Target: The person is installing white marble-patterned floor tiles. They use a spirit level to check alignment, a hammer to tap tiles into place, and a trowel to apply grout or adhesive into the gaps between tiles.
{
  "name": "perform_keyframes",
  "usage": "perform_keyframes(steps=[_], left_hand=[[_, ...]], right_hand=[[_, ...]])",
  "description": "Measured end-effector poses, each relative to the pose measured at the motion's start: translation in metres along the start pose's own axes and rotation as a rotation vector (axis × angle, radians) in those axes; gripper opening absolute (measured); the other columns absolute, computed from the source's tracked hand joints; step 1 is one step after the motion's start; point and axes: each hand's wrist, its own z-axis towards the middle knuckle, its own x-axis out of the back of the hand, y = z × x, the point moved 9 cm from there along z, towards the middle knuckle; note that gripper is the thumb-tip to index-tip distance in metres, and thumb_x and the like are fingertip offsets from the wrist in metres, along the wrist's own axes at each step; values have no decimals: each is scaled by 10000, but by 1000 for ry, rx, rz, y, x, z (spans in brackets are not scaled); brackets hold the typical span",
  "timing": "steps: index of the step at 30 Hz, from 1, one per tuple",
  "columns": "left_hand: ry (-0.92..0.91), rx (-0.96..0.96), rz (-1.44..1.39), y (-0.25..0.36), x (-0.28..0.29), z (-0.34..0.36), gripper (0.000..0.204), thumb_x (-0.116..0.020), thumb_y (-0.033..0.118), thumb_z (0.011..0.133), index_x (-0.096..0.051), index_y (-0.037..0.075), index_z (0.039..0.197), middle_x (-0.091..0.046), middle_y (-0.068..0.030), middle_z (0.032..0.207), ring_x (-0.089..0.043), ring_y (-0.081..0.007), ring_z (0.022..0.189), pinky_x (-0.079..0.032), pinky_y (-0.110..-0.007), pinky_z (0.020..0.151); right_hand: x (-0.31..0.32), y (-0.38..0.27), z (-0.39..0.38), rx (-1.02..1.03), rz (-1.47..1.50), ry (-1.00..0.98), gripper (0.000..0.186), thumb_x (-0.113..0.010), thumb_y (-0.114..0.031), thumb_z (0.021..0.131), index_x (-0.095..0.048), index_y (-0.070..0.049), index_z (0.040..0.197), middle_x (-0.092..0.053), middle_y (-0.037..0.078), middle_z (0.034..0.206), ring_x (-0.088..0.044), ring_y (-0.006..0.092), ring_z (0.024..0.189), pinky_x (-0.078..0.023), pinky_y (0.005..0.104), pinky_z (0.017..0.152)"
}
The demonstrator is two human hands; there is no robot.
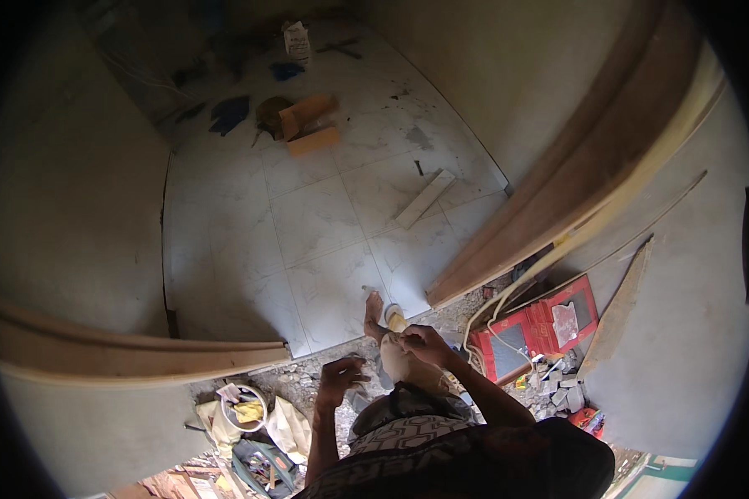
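My left hand [339, 379] hangs in front of my body, its fingers loosely curled with a gap between them, and nothing shows in it. Slightly higher and to the right, my right hand [423, 344] is closed. What it holds, if anything, is too dark and small to make out. Just beyond it is a small yellow and white object [395, 319]; I cannot tell whether the hand touches it. My bare foot [374, 309] is at the doorway, by the edge of the marble-patterned tile floor [316, 287].
Wooden door frame sides stand left [141, 359] and right [508, 237]. An open cardboard box [312, 137] and a pale plank [425, 200] lie on the tiles. Nearer are a white bucket [262, 407], a tool bag [262, 467], red boxes [545, 324] and rubble [562, 391].
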Motion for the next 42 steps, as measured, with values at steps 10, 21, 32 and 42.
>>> perform_keyframes(steps=[10, 21, 32, 42], left_hand=[[-215, -163, 187, 207, -41, 190, 222, -634, 124, 852, -708, -6, 1016, -702, -51, 955, -637, -136, 900, -505, -288, 761], [-52, -247, 314, 383, 7, 254, 118, -705, 126, 862, -730, 36, 933, -715, -26, 839, -619, -78, 728, -480, -244, 622], [-220, -360, 687, 579, -50, 447, 199, -763, 132, 803, -731, -16, 934, -734, -118, 870, -688, -169, 798, -532, -295, 772], [-396, -615, 1010, 720, -132, 616, 109, -680, 114, 854, -741, 48, 915, -716, -116, 865, -688, -263, 787, -524, -351, 729]], right_hand=[[68, -135, 167, 146, 970, -75, 191, -658, -171, 906, -663, 10, 967, -697, 52, 970, -617, 124, 871, -507, 292, 775], [133, -278, 319, 211, -107, 24, 147, -644, -143, 904, -711, -12, 918, -717, 113, 860, -677, 197, 784, -532, 327, 751], [250, -318, 495, 34, 34, 133, 135, -675, -164, 847, -734, -45, 875, -721, 93, 857, -673, 206, 778, -523, 339, 751], [377, -363, 643, -84, 86, 362, 157, -724, -133, 812, -725, -46, 943, -678, 70, 759, -584, 129, 691, -475, 296, 663]])
